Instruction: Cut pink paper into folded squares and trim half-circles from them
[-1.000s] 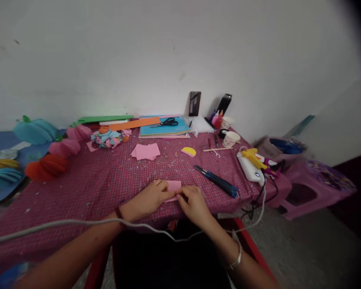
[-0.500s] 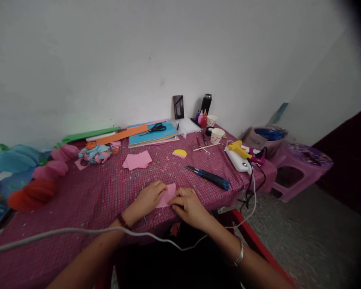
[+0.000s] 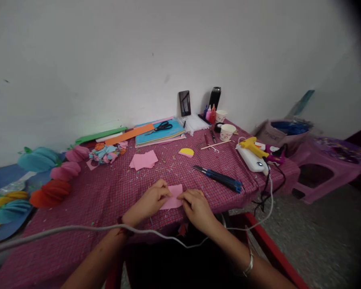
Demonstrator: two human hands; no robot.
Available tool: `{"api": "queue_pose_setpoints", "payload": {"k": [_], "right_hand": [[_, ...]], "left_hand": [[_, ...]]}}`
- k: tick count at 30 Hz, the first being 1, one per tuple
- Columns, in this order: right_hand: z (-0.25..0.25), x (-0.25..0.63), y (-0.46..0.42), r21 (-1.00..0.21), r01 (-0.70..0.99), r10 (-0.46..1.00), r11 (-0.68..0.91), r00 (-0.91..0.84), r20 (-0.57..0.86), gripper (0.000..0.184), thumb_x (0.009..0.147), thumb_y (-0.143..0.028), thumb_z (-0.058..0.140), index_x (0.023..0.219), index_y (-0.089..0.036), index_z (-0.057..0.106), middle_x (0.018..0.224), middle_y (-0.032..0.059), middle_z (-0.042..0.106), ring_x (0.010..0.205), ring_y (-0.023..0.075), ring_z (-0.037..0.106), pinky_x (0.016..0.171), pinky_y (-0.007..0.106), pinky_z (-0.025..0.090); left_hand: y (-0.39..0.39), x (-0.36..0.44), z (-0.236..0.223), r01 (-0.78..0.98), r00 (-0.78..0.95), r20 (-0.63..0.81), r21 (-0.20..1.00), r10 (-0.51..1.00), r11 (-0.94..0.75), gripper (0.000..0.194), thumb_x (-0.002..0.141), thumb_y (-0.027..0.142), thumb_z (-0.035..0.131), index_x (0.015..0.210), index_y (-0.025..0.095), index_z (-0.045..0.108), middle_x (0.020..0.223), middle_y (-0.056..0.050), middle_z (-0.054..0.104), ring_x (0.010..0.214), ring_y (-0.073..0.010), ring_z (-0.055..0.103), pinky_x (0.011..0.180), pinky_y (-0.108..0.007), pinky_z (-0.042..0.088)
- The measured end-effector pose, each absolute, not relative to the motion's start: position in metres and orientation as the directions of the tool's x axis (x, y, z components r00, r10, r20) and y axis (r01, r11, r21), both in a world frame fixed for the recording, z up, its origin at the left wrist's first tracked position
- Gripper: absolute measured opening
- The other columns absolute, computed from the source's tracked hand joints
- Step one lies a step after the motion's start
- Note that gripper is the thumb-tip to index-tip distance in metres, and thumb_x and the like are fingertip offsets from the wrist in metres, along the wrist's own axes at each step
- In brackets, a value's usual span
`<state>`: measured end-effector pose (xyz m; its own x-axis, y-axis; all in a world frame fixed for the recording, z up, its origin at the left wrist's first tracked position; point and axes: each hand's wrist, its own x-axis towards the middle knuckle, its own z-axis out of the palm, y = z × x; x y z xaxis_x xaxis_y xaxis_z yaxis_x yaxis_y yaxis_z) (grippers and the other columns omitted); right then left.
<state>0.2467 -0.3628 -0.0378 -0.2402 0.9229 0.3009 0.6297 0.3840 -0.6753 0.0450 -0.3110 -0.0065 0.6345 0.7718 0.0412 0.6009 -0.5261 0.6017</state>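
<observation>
A small sheet of pink paper [image 3: 175, 196] lies near the table's front edge, between my two hands. At its left side, my left hand [image 3: 154, 198] grips it with fingers and thumb closed together. My right hand [image 3: 197, 208] pinches the right edge, fingertips bent over the paper. Just beyond lies a loose stack of pink paper pieces [image 3: 143, 159]. To the right of that is a folded yellow and pink paper disc [image 3: 186, 152]. A blue utility knife [image 3: 219, 178] rests right of my right hand, its blade pointing left.
Scissors [image 3: 162, 126] lie on coloured paper sheets [image 3: 147, 138] at the back. Paper pumpkins [image 3: 51, 193] stand at left beside paper scraps [image 3: 105, 153]. A yellow glue gun [image 3: 254, 147] sits on a white power strip [image 3: 249, 158]. A white cable [image 3: 87, 228] crosses before my arms.
The view has turned slightly left, so things sit further right. My hands are a little further apart, and more of the pink sheet shows flat between them.
</observation>
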Motion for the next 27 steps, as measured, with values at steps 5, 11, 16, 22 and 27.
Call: {"api": "queue_pose_setpoints", "payload": {"k": [5,11,16,22,27], "right_hand": [[-0.035,0.244,-0.362,-0.694,0.625,0.934,0.357,-0.213,0.288,0.024,0.084,-0.005,0.053,0.093,-0.022,0.068,0.09,0.0022,0.073,0.088,0.0192,0.065,0.085,0.034,0.038],[-0.028,0.243,-0.358,-0.66,0.677,0.946,0.324,-0.218,0.24,0.024,0.085,-0.007,0.054,0.096,-0.02,0.07,0.092,0.0038,0.075,0.089,0.0203,0.066,0.084,0.034,0.038],[-0.03,0.243,-0.356,-0.651,0.677,0.939,0.344,-0.248,0.238,0.024,0.086,-0.008,0.053,0.097,-0.019,0.071,0.094,0.0049,0.075,0.09,0.0202,0.066,0.083,0.033,0.037],[-0.031,0.245,-0.356,-0.681,0.645,0.938,0.346,-0.215,0.273,0.024,0.085,-0.008,0.054,0.095,-0.021,0.071,0.09,0.0037,0.074,0.089,0.0199,0.066,0.084,0.033,0.038],[-0.025,0.266,-0.347,-0.704,0.611,0.93,0.363,-0.192,0.314,0.025,0.085,-0.006,0.054,0.094,-0.022,0.07,0.094,0.0021,0.075,0.092,0.0194,0.066,0.086,0.033,0.038]], "left_hand": [[-0.295,0.052,-0.002,0.753,0.556,-0.07,0.464,0.828,-0.467,0.032,0.072,0.002,0.05,0.098,0.018,0.06,0.107,-0.006,0.056,0.102,-0.0177,0.055,0.093,-0.033,0.044],[-0.268,0.067,0.006,0.863,0.443,-0.23,0.37,0.866,-0.343,0.015,0.065,0.004,0.05,0.071,0.017,0.056,0.071,-0.001,0.06,0.068,-0.0152,0.056,0.064,-0.025,0.042],[-0.257,0.075,0.009,0.908,0.391,-0.386,0.311,0.835,-0.282,0.009,0.06,0.008,0.053,0.062,0.017,0.055,0.052,0.004,0.053,0.051,-0.0129,0.052,0.052,-0.023,0.034],[-0.262,0.077,0.024,0.907,0.401,-0.367,0.29,0.839,-0.307,0.009,0.059,0.01,0.054,0.054,0.017,0.054,0.052,0.004,0.051,0.056,-0.0124,0.05,0.053,-0.023,0.031],[-0.265,0.085,0.031,0.89,0.432,-0.313,0.301,0.845,-0.343,0.009,0.065,0.014,0.054,0.056,0.017,0.053,0.056,0.004,0.053,0.059,-0.012,0.05,0.054,-0.022,0.033]]}}
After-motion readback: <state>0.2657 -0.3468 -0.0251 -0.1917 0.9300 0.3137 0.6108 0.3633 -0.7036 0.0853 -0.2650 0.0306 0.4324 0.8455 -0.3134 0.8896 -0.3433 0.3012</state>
